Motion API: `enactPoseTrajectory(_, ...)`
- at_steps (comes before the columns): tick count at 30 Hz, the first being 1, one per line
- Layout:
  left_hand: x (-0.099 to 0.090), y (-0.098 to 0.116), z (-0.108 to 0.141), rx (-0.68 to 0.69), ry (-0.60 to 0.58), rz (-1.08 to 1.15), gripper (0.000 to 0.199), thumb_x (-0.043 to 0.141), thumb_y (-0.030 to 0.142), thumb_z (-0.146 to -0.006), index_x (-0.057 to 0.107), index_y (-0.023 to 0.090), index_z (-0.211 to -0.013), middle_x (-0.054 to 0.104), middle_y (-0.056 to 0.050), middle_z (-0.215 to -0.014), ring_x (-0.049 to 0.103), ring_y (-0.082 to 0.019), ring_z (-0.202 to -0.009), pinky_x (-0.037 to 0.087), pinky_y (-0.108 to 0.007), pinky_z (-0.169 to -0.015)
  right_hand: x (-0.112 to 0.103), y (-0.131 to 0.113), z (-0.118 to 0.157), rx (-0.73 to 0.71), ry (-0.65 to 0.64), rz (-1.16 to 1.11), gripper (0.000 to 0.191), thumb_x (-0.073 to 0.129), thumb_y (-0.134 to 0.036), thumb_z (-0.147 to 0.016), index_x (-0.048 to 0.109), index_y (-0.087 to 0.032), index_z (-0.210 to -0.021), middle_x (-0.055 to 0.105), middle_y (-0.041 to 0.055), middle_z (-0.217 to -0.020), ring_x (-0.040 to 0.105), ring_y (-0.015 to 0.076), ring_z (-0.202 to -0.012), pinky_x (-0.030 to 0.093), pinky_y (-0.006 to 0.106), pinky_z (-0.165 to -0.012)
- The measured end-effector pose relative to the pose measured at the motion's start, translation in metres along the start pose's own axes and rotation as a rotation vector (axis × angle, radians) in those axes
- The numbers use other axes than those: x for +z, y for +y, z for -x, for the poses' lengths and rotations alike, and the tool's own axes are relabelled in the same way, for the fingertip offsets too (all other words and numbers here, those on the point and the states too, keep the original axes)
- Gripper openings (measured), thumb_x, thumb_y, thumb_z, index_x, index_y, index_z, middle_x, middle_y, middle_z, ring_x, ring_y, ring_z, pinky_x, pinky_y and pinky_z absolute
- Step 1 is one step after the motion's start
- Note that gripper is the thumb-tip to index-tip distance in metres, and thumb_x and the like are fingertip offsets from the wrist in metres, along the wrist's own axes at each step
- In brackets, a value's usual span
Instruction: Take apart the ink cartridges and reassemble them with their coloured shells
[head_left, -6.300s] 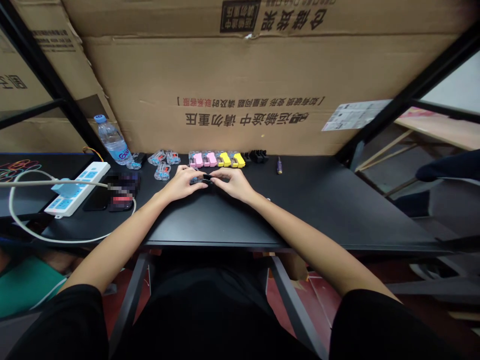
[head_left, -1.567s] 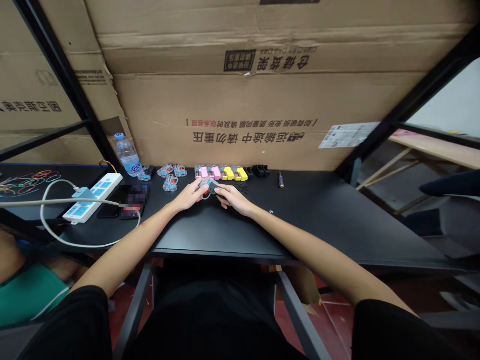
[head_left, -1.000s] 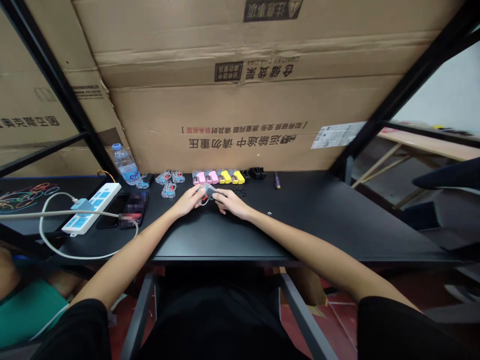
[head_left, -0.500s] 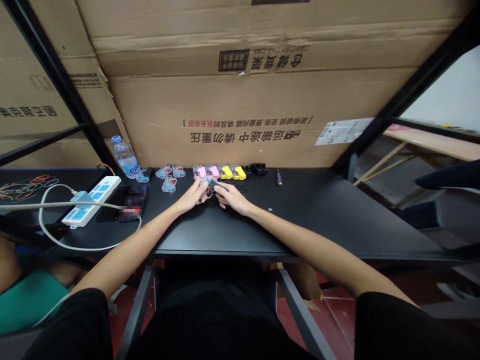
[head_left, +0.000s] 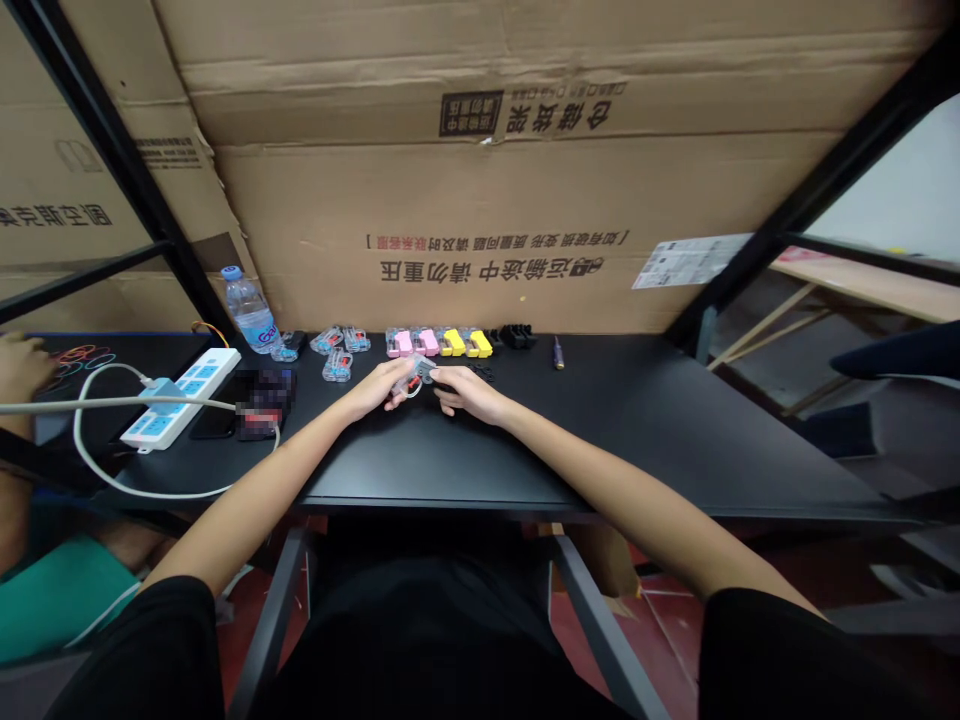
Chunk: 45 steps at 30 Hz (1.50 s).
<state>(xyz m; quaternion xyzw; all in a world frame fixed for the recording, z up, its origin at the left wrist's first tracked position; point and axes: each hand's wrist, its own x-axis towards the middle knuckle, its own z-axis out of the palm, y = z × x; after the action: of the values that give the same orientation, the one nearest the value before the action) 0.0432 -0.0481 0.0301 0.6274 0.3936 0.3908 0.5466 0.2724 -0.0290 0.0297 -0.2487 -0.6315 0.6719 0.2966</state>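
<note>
My left hand (head_left: 381,386) is closed around a small clear plastic case (head_left: 417,372) with a red part inside. A pale loop shows at the lower side of the case. My right hand (head_left: 469,393) meets the right edge of the case with thumb and forefinger pinched on it; the fingertips are partly hidden. Just beyond my hands stand pink cases (head_left: 425,343) and yellow cases (head_left: 478,344). Several similar clear cases (head_left: 337,365) lie to the left. Small black parts (head_left: 484,374) are scattered behind my right hand.
Black pieces (head_left: 517,336) and a screwdriver (head_left: 558,353) lie at the back of the black table (head_left: 600,430). A water bottle (head_left: 251,315), power strip (head_left: 180,400), dark phone (head_left: 215,420) and cable (head_left: 79,440) are left. A co-worker's hand (head_left: 22,365) is near coloured rings (head_left: 82,358).
The case has turned slightly in my left hand, and its right part looks greyer. A co-worker's hand has come into view at far left. A small white spot on the table no longer shows.
</note>
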Motion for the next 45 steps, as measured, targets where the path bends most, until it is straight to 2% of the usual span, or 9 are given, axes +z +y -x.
enactPoseTrajectory(6, -0.012, 0.004, -0.004, -0.070, 0.029, 0.061, 0.077, 0.044, 0.083, -0.101, 0.067, 0.012, -0.119, 0.073, -0.007, -0.075, 0.062, -0.014, -0.049, 0.049, -0.025, -0.053, -0.006, -0.009, 0.001, 0.220, -0.003, -0.348, 0.038, 0.054, -0.043, -0.108, 0.050, -0.024, -0.075, 0.025, -0.0111, -0.044, 0.015, 0.0118, -0.044, 0.044, 0.025, -0.055)
enactPoseTrajectory(11, -0.009, 0.000, -0.001, 0.085, 0.077, -0.153, 0.059, 0.053, 0.056, -0.107, 0.055, 0.018, -0.152, 0.073, -0.005, -0.091, 0.063, -0.012, -0.056, 0.052, -0.025, -0.058, -0.011, -0.011, 0.004, 0.297, 0.002, -0.481, 0.040, 0.048, -0.042, -0.111, 0.054, -0.023, -0.076, 0.025, -0.0115, -0.041, 0.010, 0.0103, -0.040, 0.041, 0.022, -0.049)
enactPoseTrajectory(14, -0.007, 0.003, 0.004, 0.328, 0.098, -0.387, 0.059, 0.072, 0.037, -0.098, 0.058, 0.024, -0.154, 0.070, -0.014, -0.134, 0.073, -0.019, -0.092, 0.060, -0.031, -0.080, -0.010, -0.010, 0.004, 0.319, -0.041, -0.484, 0.040, 0.044, -0.045, -0.112, 0.062, -0.019, -0.088, 0.027, -0.0122, -0.040, 0.008, 0.0097, -0.038, 0.039, 0.021, -0.045)
enactPoseTrajectory(16, -0.006, 0.008, 0.006, 0.446, 0.073, -0.461, 0.057, 0.077, 0.034, -0.095, 0.063, 0.024, -0.149, 0.061, -0.017, -0.152, 0.068, -0.028, -0.125, 0.059, -0.038, -0.099, -0.009, -0.009, 0.004, 0.326, -0.065, -0.483, 0.042, 0.041, -0.045, -0.112, 0.063, -0.018, -0.088, 0.029, -0.0118, -0.040, 0.009, 0.0095, -0.037, 0.040, 0.020, -0.043)
enactPoseTrajectory(18, -0.007, 0.010, 0.007, 0.462, 0.054, -0.490, 0.046, 0.077, 0.037, -0.095, 0.069, 0.020, -0.137, 0.067, -0.017, -0.145, 0.066, -0.030, -0.131, 0.056, -0.044, -0.107, -0.008, -0.009, 0.003, 0.345, -0.089, -0.469, 0.042, 0.041, -0.044, -0.112, 0.062, -0.018, -0.087, 0.029, -0.0118, -0.040, 0.010, 0.0093, -0.036, 0.043, 0.021, -0.043)
enactPoseTrajectory(23, -0.011, 0.003, 0.003, 0.316, 0.111, -0.500, 0.041, 0.078, 0.046, -0.094, 0.071, 0.017, -0.123, 0.080, -0.009, -0.105, 0.074, -0.024, -0.089, 0.061, -0.044, -0.091, -0.008, -0.006, -0.001, 0.352, -0.046, -0.305, 0.057, 0.034, -0.059, -0.114, 0.066, -0.016, -0.093, 0.031, -0.0106, -0.042, 0.025, 0.0107, -0.032, 0.054, 0.025, -0.044)
enactPoseTrajectory(27, -0.012, -0.002, 0.000, 0.274, 0.124, -0.362, 0.047, 0.072, 0.050, -0.098, 0.067, 0.016, -0.130, 0.079, -0.010, -0.105, 0.073, -0.022, -0.081, 0.062, -0.041, -0.082, -0.008, -0.004, -0.005, 0.063, 0.248, -0.088, 0.057, 0.047, -0.072, -0.107, 0.069, -0.020, -0.111, 0.069, 0.0051, -0.076, 0.066, 0.0183, -0.058, 0.064, 0.031, -0.051)
enactPoseTrajectory(31, -0.011, -0.001, -0.001, 0.224, 0.109, -0.283, 0.043, 0.073, 0.056, -0.096, 0.068, 0.016, -0.112, 0.077, -0.008, -0.095, 0.071, -0.019, -0.073, 0.060, -0.036, -0.074, -0.005, -0.001, -0.005, -0.260, 0.339, 0.222, 0.034, 0.078, -0.052, -0.095, 0.071, -0.024, -0.112, 0.072, 0.0090, -0.118, 0.073, 0.0214, -0.097, 0.070, 0.031, -0.067)
enactPoseTrajectory(45, -0.007, 0.002, 0.004, 0.217, 0.126, -0.427, 0.040, 0.062, 0.060, -0.101, 0.059, 0.021, -0.099, 0.071, -0.001, -0.077, 0.070, -0.019, -0.067, 0.053, -0.032, -0.071, 0.001, 0.009, -0.006, -0.161, 0.282, 0.238, 0.042, 0.086, -0.057, -0.086, 0.066, -0.020, -0.091, 0.068, 0.0053, -0.087, 0.074, 0.0210, -0.083, 0.065, 0.027, -0.053)
